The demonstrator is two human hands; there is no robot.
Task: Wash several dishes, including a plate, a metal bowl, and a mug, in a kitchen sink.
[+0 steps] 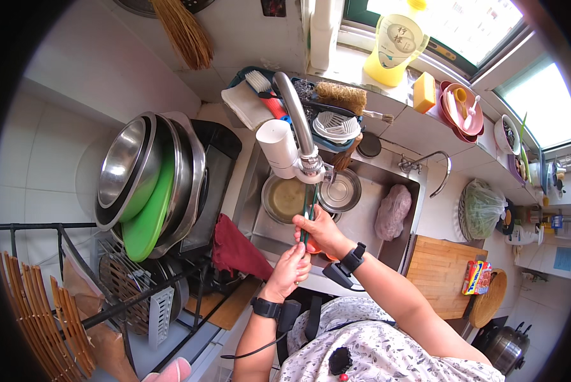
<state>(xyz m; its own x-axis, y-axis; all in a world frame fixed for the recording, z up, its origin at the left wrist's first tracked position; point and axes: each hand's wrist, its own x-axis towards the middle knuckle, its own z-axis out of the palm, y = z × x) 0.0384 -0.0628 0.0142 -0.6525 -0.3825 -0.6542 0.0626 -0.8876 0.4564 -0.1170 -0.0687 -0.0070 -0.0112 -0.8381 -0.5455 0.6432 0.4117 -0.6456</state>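
Note:
My right hand (pixel 324 232) grips slim dark green sticks (pixel 310 203), which look like chopsticks, around their middle. Just below it, my left hand (pixel 290 270) is closed around their lower end. The sticks' far ends reach up under the faucet (pixel 309 162), which carries a white filter unit (pixel 277 143). Beneath lies the steel sink (pixel 362 238). Inside it, a metal bowl of cloudy liquid (pixel 285 198) stands beside a steel bowl (pixel 340 191). Something orange (pixel 332 257) shows partly behind my right hand. Whether water runs over the sticks is hard to tell.
A tied plastic bag (pixel 393 212) lies at the sink's right side. Brushes and scrubbers fill a basket (pixel 331 145) behind the faucet. Stacked steel basins (pixel 123 167) lean at left by a maroon cloth (pixel 237 248). A wooden cutting board (pixel 440 277) sits at right.

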